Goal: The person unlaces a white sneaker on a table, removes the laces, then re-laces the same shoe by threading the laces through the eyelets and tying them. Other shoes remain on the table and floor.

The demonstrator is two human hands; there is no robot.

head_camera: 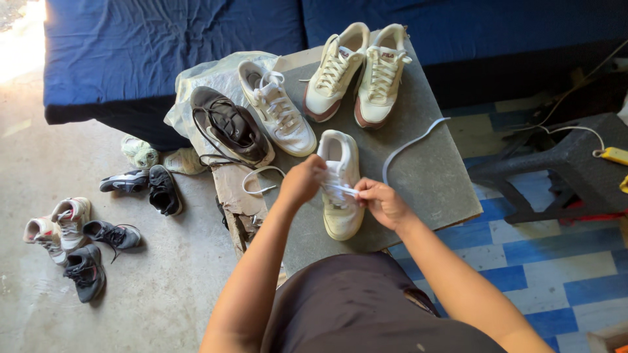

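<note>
Grey concrete floor (pixel 163 287) is carrying a scatter of small shoes on the far left: a pale pair (pixel 57 225) and several black sneakers (pixel 108 252) lying at odd angles, with two more dark ones (pixel 147 186) nearer the desk. Behind them a blue mattress (pixel 170 46) is running along the back of the room.

Moving right, a grey slab of a desk (pixel 432 176) is holding the rest. A dark brown shoe (pixel 229 127) is lying on crumpled plastic sheeting (pixel 209 78) at the desk's left edge, its laces trailing loose. Just beside it a white sneaker (pixel 278 108) is resting on its sole, toe pointing toward the person.

The left hand (pixel 302 182) is pressing against the cream shoe (pixel 341 186) in the middle of the desk, its fingers closed and pinching a white lace (pixel 341 189). The right hand (pixel 383 202) is sitting just beside the same shoe, fingers curled shut on the other end of that lace, so the lace is stretching between the two hands across the shoe's tongue.

Further back, a cream and maroon pair (pixel 356 72) is standing side by side. A loose grey lace (pixel 409 145) is curving across the bare desk to their right. On the far right a dark plastic stool (pixel 575 163) is standing on blue and white tiles (pixel 543 261).
</note>
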